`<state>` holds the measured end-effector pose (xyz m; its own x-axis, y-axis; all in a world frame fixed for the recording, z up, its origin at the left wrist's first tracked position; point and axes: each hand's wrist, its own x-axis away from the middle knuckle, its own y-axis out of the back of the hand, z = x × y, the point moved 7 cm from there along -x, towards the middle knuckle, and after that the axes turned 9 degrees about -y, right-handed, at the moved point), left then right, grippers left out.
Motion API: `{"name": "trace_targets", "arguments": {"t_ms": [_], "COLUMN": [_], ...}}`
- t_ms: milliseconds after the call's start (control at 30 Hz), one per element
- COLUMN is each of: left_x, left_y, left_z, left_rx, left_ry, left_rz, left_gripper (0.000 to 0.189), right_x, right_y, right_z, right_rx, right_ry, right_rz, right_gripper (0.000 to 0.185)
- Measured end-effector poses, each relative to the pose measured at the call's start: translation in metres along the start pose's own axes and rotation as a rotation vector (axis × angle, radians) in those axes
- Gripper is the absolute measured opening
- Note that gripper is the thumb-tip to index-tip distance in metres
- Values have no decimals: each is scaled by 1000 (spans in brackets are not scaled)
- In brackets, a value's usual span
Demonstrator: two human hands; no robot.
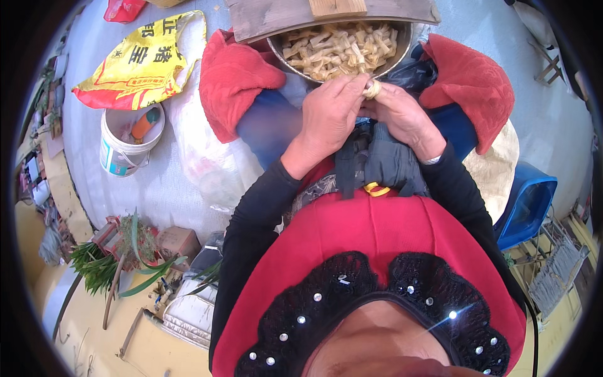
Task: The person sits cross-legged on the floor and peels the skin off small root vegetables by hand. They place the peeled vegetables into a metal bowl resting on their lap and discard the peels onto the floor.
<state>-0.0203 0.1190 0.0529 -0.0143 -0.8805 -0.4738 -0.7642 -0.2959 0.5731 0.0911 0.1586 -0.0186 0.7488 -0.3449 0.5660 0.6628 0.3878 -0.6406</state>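
My left hand (330,110) and my right hand (400,108) meet over my lap, at the near rim of a round metal basin (405,52). Between their fingertips is a small knotted piece of pale plant strip (372,89), held by both hands. Many similar pale, knotted pieces (339,49) fill the basin. Across the basin's far side lies a wooden board (264,21). Red towels (240,80) cover both of my knees. The fingers partly hide the held piece.
A white bucket (108,146) holding an orange-and-green object stands on the left, with a yellow printed sack (141,61) over its far rim. Potted plants (99,264) and a cardboard box (178,242) are at lower left. A blue plastic stool or bin (527,202) stands on the right.
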Motion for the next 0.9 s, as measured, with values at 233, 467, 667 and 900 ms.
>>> {"name": "trace_targets", "arguments": {"t_ms": [233,467,667,900], "left_x": [-11,-25,-1,35], "left_y": [0,-3,-34,-22], "left_z": [4,9,61,33], "left_rx": [201,-147,812,1143], "left_ry": [128,186,720,731], "left_rz": [87,61,-17,-19], "left_gripper": [40,23,23,22], "right_x": [-8,10,26,-5], "right_y": [1,-24,-44,7], "right_z": [15,63,76,58], "right_rx": [-20,968,1100,-1], "right_ry": [114,745,1018,485], "right_rz": [16,-393,-436,-55], "right_gripper": [18,12,10,17]}}
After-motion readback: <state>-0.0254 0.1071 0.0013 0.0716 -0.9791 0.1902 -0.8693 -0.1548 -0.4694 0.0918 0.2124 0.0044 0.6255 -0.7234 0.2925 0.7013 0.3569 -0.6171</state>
